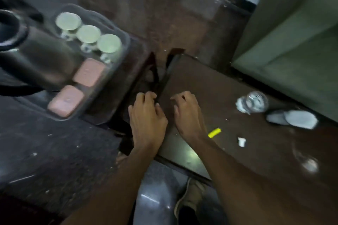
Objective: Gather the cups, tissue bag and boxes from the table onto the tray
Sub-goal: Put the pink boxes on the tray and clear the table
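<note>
Left hand (147,115) is palm down at the left edge of the brown table (228,100), fingers curled over that edge and gripping it. Right hand (187,113) lies just beside it on the table top, fingers bent and loose, nothing between them; whether the tips press the surface cannot be told.

The tray (102,86) sits to the left on a darker surface, well apart from both hands. Its long axis runs from near left to far right. Along the far side stand three cups (88,34) in a row parallel to that axis, rims up. Nearer lie two pink boxes (89,72), flat, one behind the other along the same line.

On the table right of the hands: a small yellow item (214,132), a white scrap (241,141), a clear glass (256,101) and a pale crumpled bag (300,118) near the far right edge. Blur hides finer detail.
</note>
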A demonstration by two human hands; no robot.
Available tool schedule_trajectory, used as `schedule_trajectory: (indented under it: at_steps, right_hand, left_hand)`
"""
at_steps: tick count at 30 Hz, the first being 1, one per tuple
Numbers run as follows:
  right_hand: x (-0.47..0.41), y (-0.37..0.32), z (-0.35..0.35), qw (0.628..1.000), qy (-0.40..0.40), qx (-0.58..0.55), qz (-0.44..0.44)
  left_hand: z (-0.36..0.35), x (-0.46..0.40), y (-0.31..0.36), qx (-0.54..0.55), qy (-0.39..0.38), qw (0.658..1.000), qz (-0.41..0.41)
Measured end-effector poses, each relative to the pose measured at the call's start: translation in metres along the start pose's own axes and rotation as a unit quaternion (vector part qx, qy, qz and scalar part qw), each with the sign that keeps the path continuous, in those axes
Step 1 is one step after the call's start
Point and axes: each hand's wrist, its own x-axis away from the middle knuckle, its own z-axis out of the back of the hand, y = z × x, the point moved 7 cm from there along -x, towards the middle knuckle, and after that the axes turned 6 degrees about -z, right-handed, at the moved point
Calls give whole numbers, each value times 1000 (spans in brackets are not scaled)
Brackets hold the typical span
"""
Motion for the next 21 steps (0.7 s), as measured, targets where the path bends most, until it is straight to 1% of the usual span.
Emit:
schedule_trajectory:
  at_steps: [3, 5, 9, 11, 15, 21]
  right_hand:
    - [50, 108, 33, 995, 30, -1, -96]
    - [91, 172, 52, 987, 48, 5, -152]
    - [179, 287, 77, 956, 71, 15, -283]
    - [220, 329, 78, 942, 56, 16, -330]
    - [279, 374, 62, 925, 25, -3, -378]
    - [301, 383, 32, 913, 36, -75, -399]
  left_hand:
    - [-65, 37, 70, 15, -80, 995, -55]
    - [-105, 68, 109, 23, -138, 986, -87]
    - [-174, 129, 164, 1, -240, 957, -161]
    - [-202, 151, 181, -26, -275, 942, -192]
    - [-247, 169, 195, -62, -315, 920, -224]
    - [-286, 173, 191, -121, -349, 897, -242]
